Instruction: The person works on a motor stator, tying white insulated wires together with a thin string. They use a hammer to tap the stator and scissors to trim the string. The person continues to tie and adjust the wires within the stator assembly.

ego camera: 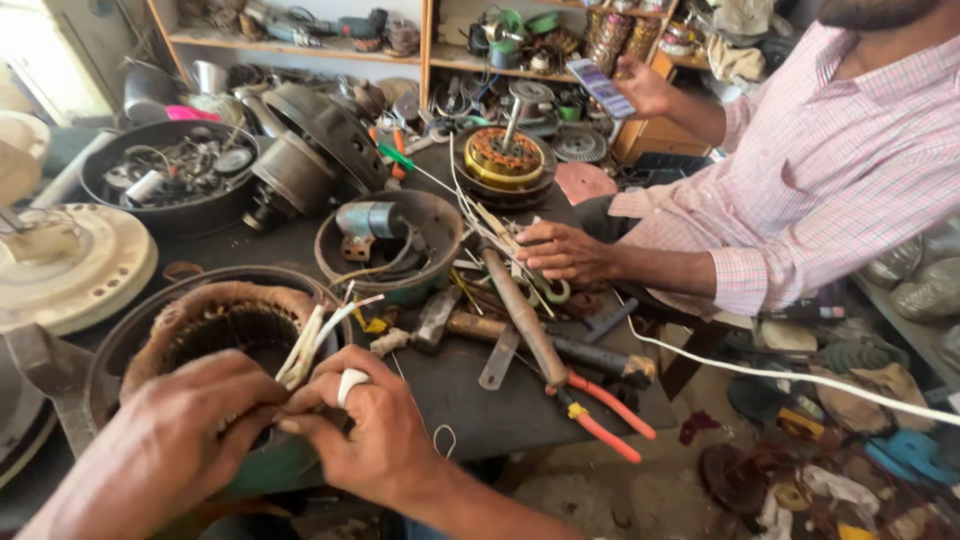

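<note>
A round motor stator point(225, 325) with brown cloth-wrapped windings sits in a dark metal housing at the near left of the black workbench point(470, 400). Several white sleeved lead wires point(310, 340) stick up from its right rim. My left hand point(175, 440) and my right hand point(365, 425) meet over that rim, pinching the bundle of white wires between fingertips. A white sleeve end lies across my right hand's knuckle.
A person in a pink checked shirt point(830, 170) sits at the right, one hand point(565, 250) on the bench, the other holding a phone point(600, 87). Red-handled pliers point(605, 410), a hammer point(520, 310), motor housings point(390, 245), a copper-wound stator point(503, 158) and cluttered shelves surround. A white cable point(800, 378) crosses the right.
</note>
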